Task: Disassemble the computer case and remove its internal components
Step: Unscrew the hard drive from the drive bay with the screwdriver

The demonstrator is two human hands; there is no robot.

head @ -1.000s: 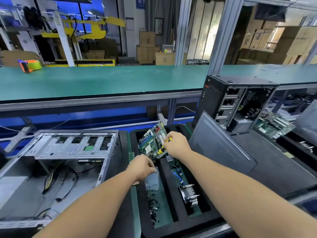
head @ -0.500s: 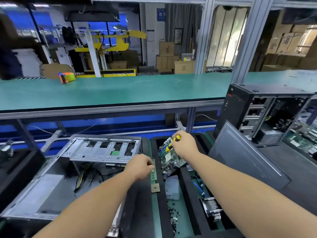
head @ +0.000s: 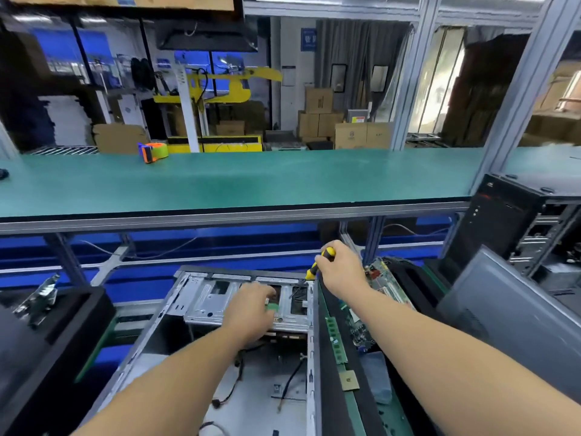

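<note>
Item: open computer case (head: pixel 217 347), lying on its side at the near edge of the bench, side panel off; loose cables (head: pixel 292 377) trail across its bare floor.

Drive cage (head: pixel 251 298): metal bracket at the far end of the case, apparently not yet removed.

Left hand (head: pixel 251 313): rests on the drive cage, fingers bent over its edge near a small green tab; motion blur hides whether it pinches anything, so its grip cannot be told.

Right hand (head: pixel 341 272): fingers wrapped round a yellow-and-black screwdriver (head: pixel 319 262), tip pointing down at the case's far right corner.

Motherboard (head: pixel 382 286): already out, lying in the black foam tray (head: pixel 330 357) just right of the case, under the right wrist.

Risks, judged:
- Screwdriver tip slips off a screw head if driven at a slant, scoring the frame or jabbing the left hand nearby.
- Cage edges are thin sheet metal; a sharp pull could cut fingers.
- Freed screw could drop among the cables.
- Right forearm could press on the motherboard.
</note>
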